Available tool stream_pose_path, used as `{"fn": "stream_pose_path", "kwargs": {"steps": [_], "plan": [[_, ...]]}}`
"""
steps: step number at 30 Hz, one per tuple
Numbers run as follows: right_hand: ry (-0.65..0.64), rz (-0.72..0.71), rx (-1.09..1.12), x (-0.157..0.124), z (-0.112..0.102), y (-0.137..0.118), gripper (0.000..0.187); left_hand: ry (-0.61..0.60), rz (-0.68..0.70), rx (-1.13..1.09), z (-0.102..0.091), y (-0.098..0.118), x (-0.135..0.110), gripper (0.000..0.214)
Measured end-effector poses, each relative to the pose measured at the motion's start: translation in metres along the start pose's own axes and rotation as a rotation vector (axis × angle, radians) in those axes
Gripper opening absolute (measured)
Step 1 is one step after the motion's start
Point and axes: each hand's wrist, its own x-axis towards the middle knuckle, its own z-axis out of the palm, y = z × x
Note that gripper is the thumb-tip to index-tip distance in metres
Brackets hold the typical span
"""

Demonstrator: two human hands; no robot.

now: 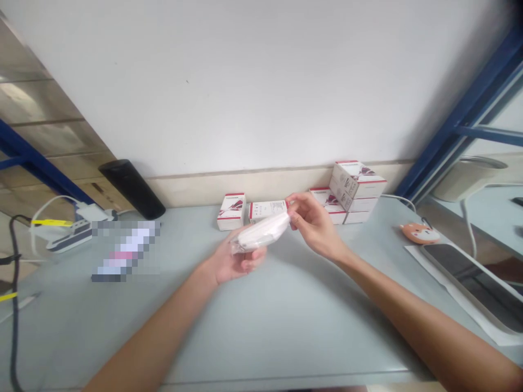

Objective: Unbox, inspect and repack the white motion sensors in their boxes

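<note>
A white object in a clear plastic wrapper [261,233] is held above the middle of the table; its exact kind cannot be made out. My left hand [237,261] is closed around its lower left end, fingers curled beneath it. With thumb and fingers, my right hand [312,223] pinches the wrapper's upper right end. Just behind the hands lies a white and red box [267,209], partly hidden by the wrapped object. Another white and red box [231,212] stands to its left. Behind my right hand is a stack of several similar boxes [359,188].
A black cylinder [133,188] leans at the back left, near a power strip [77,231] with cables and a pixelated screen [125,253]. On the right are an orange animal-faced case [420,233] and a dark-topped flat device [474,283] on white paper. A white wall [261,87] borders the grey table [261,337].
</note>
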Motion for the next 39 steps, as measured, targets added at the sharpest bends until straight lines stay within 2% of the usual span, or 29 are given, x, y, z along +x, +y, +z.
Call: {"fn": "stream_pose_path", "kwargs": {"steps": [5,8,10,16,22,26,28,31,33,35,37,39], "plan": [[-0.085,0.075,0.075,-0.002,0.0,0.004,0.045,-0.039,-0.077,0.108,-0.022,0.005,-0.001,0.042],[-0.241,0.171,0.133,-0.003,0.0,0.011,0.046,-0.014,-0.125,0.137,-0.029,0.007,0.001,0.044],[-0.334,0.234,0.205,-0.004,0.001,0.013,0.048,0.006,-0.119,0.136,-0.028,0.007,0.002,0.042],[-0.384,0.469,0.419,-0.003,-0.002,0.008,0.054,0.147,0.077,0.207,-0.009,0.006,0.002,0.036],[-0.617,0.72,0.695,0.001,-0.009,0.002,0.061,0.319,0.23,0.371,0.0,0.001,0.004,0.042],[-0.741,0.763,0.82,0.002,-0.007,-0.003,0.07,0.407,0.431,0.62,0.005,0.001,0.004,0.047],[-0.708,0.733,0.818,0.002,-0.005,-0.011,0.067,0.509,0.571,0.791,0.003,0.003,0.003,0.05],[-0.594,0.647,0.716,0.001,-0.005,-0.026,0.056,0.811,0.797,1.231,-0.003,0.006,0.0,0.05],[-0.494,0.551,0.617,0.001,-0.008,-0.037,0.055,0.965,0.875,1.473,-0.007,0.01,0.002,0.049],[-0.363,0.448,0.477,0.003,-0.014,-0.043,0.058,0.955,0.873,1.584,-0.008,0.014,0.008,0.045],[-0.214,0.342,0.243,0.005,-0.022,-0.044,0.058,0.825,0.822,1.719,-0.006,0.018,0.021,0.039],[-0.083,0.212,-0.135,0.007,-0.031,-0.039,0.056,0.708,0.764,1.819,-0.002,0.022,0.037,0.04]]}}
